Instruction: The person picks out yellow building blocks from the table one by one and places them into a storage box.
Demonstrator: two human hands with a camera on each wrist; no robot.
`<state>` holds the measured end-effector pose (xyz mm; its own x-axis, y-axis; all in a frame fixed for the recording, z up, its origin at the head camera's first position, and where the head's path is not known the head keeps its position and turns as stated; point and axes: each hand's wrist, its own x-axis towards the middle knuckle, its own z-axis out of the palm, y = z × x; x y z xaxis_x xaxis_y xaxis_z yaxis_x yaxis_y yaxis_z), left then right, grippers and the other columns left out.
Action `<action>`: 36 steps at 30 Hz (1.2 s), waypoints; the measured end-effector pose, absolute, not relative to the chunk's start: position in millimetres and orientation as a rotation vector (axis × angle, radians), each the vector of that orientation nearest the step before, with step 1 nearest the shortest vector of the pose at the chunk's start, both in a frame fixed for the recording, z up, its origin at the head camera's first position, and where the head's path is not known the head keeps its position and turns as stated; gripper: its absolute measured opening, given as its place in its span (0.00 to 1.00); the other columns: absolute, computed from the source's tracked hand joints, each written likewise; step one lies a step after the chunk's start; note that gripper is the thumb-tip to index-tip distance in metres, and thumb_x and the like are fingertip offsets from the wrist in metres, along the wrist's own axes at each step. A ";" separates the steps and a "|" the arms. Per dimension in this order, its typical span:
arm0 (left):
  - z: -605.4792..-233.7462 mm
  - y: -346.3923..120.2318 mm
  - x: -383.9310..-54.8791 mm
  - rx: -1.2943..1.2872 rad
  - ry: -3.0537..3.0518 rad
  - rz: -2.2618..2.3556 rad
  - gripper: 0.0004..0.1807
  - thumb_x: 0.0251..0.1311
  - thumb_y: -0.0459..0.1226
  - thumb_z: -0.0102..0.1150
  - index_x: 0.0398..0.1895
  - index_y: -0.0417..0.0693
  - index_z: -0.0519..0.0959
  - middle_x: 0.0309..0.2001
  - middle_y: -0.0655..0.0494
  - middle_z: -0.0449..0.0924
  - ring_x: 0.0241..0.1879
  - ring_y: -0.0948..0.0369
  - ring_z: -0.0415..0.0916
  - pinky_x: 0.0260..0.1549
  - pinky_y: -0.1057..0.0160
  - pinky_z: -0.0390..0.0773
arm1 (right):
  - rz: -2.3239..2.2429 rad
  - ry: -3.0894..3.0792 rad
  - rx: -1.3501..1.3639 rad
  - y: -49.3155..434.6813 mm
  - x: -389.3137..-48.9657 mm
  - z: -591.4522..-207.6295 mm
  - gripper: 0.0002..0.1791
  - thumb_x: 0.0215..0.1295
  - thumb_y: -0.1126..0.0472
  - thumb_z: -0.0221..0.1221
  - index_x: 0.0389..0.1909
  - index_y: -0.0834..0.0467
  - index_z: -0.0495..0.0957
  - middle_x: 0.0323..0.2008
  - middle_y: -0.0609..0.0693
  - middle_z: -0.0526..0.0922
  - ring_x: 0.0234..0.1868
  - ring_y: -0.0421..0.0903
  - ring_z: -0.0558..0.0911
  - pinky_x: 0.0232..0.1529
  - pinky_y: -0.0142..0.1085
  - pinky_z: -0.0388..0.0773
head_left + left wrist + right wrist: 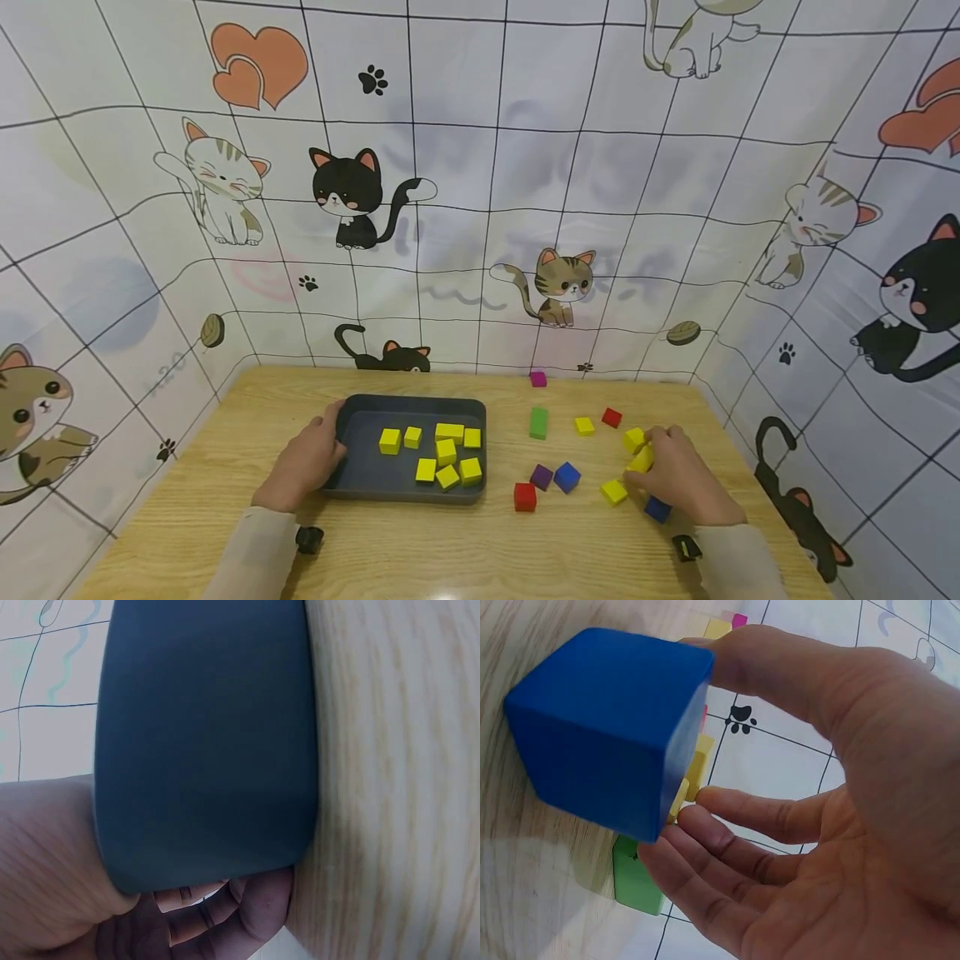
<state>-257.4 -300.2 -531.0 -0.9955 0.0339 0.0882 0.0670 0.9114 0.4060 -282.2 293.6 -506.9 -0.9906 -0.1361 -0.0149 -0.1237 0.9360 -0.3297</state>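
Note:
My left hand (303,458) grips the left side of a dark grey tray (360,492), its curled fingers (262,904) visible past the tray wall (206,750) in the left wrist view. Several yellow blocks (446,452) lie inside the tray. Over at the right, my right hand (682,475) reaches down around a yellow block (641,460), thumb and fingers spread apart. Another yellow block (633,439) sits just beyond it, and one more yellow block (614,492) lies beside the thumb. A blue block (607,727) stands below the palm, hiding the thumb tip in the right wrist view.
Between tray and right hand lie a red block (525,497), a purple block (542,477), a blue block (567,477) and a green block (538,423). Farther back are a yellow block (584,427), a red block (612,417) and a magenta block (538,379). Cat-print cloth (465,208) surrounds the table.

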 end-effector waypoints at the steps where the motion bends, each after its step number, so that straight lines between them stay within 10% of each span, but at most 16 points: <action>1: -531.0 -300.2 -257.5 -0.077 -2.995 -0.644 0.41 0.76 0.29 0.56 0.90 0.33 0.60 0.57 0.26 0.84 0.30 0.53 0.74 0.32 0.50 0.77 | -0.518 3.051 -0.206 294.0 -282.2 -507.1 0.49 0.63 0.48 0.83 0.70 0.80 0.75 0.61 0.78 0.78 0.51 0.61 0.81 0.57 0.60 0.88; 36: -532.6 -300.4 -258.5 -0.058 -2.996 -0.651 0.41 0.75 0.30 0.56 0.91 0.35 0.60 0.61 0.25 0.84 0.33 0.51 0.76 0.36 0.46 0.82 | -0.529 3.016 -0.227 293.3 -284.9 -504.8 0.53 0.62 0.47 0.83 0.73 0.81 0.73 0.63 0.76 0.84 0.54 0.60 0.86 0.59 0.61 0.89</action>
<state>-258.5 -300.4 -532.6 -0.9964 0.0208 0.0818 0.0528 0.9094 0.4126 -284.9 293.3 -504.8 -0.9866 -0.1571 -0.0447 -0.1325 0.9298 -0.3434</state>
